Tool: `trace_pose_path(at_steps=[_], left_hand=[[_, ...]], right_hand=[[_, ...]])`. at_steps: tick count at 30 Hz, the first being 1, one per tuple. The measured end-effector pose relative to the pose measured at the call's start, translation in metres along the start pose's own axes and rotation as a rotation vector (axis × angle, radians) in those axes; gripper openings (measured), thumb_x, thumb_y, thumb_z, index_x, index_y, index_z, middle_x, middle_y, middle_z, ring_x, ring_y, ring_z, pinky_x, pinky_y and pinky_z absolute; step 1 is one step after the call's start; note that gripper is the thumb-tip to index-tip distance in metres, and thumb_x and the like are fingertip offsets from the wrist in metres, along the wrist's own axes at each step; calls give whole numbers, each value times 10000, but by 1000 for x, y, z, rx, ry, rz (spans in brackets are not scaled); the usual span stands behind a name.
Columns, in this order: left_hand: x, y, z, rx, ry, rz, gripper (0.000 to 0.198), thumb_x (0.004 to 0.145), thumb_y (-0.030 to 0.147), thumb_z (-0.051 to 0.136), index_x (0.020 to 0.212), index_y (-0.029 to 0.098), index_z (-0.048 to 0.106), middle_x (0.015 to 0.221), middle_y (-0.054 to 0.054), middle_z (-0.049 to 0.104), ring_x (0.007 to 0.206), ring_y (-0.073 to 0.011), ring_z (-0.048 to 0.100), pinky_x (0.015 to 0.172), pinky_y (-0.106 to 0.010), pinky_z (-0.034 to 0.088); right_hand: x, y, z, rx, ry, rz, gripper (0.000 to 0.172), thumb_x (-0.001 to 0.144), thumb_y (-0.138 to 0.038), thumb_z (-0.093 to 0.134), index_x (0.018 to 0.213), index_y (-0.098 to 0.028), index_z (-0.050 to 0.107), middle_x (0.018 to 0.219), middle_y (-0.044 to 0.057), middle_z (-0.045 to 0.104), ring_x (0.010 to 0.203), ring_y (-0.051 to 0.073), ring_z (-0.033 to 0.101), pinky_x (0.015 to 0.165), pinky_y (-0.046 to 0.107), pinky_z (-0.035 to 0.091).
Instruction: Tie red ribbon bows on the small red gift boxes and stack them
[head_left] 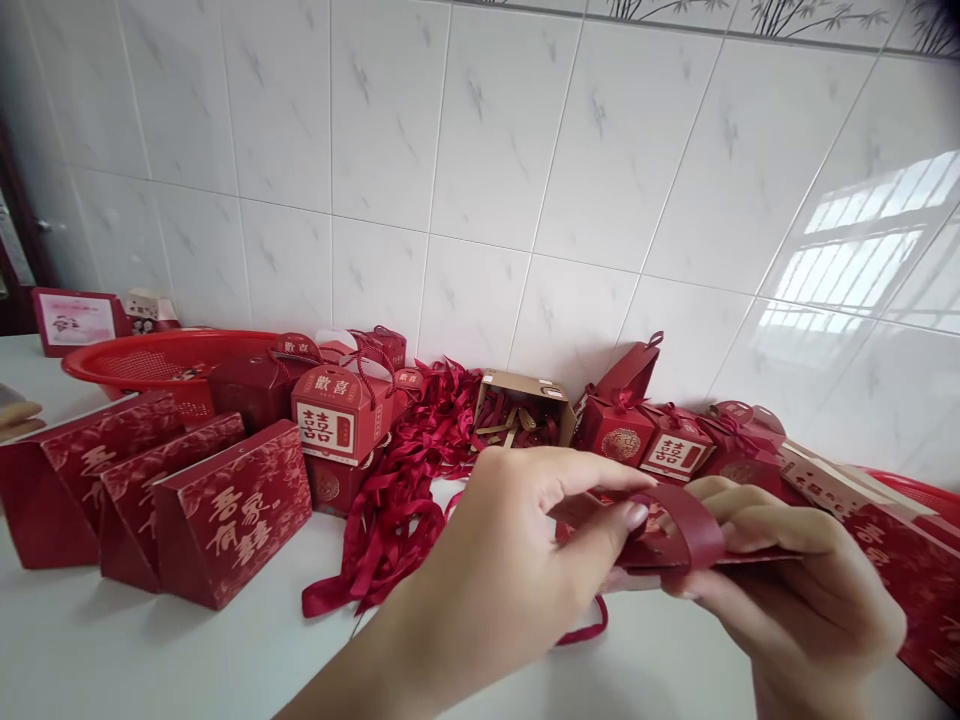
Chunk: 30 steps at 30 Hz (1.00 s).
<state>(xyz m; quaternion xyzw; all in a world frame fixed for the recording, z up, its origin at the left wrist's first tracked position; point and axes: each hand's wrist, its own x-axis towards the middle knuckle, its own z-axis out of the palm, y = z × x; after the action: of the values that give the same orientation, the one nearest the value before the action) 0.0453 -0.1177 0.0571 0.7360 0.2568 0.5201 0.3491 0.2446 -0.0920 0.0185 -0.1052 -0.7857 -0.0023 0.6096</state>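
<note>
My left hand [517, 550] pinches the near left side of a dark red gift box [652, 545], thumb and fingers closed on it. My right hand [795, 570] grips the same box from the right, with its fingers over the far side and the thumb below. A smooth red strap [701, 530] arches over the top of the box between both hands. Most of the box is hidden behind my fingers. Below it, a loop of red ribbon [589, 632] hangs close to the white tabletop [300, 660].
Several red wedge-shaped boxes [240, 510] stand at the left, before a red plastic basket [150, 350]. A heap of red ribbons [405, 480] lies mid-table beside a cardboard box [525, 385] of straps. More gift boxes [615, 430] line the tiled wall. Someone's fingers [19, 415] show far left.
</note>
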Motion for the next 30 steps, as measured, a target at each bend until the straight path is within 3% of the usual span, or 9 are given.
trace_pose_path(at_steps=[4,9,19,30], left_hand=[[-4,0,4,84,42,17,301,870,166,555,1070,341,697,893,79,746,746,-79,700,644,-107,564],[-6,5,4,220,87,104,260,830,118,593,978,283,728,867,65,746,743,-75,689,656,-93,541],[-4,6,1,322,120,200,246,786,100,642,941,270,728,814,65,745,700,-93,688,631,-123,546],[-7,5,1,308,86,174,259,807,132,625,987,291,722,825,40,742,697,-119,694,561,-143,559]], right_hand=[[2,-2,1,-24,-38,8,316,688,-99,769,925,-179,575,691,21,623,623,184,602,552,341,525],[2,-3,2,-36,-94,-4,278,736,-133,736,946,-196,564,701,29,623,634,183,608,558,337,522],[3,-4,0,-57,-75,-3,255,747,-155,736,914,-193,547,727,28,617,636,172,610,550,323,529],[6,-5,2,-34,-80,-17,249,756,-121,721,921,-173,542,701,33,587,621,167,582,509,309,504]])
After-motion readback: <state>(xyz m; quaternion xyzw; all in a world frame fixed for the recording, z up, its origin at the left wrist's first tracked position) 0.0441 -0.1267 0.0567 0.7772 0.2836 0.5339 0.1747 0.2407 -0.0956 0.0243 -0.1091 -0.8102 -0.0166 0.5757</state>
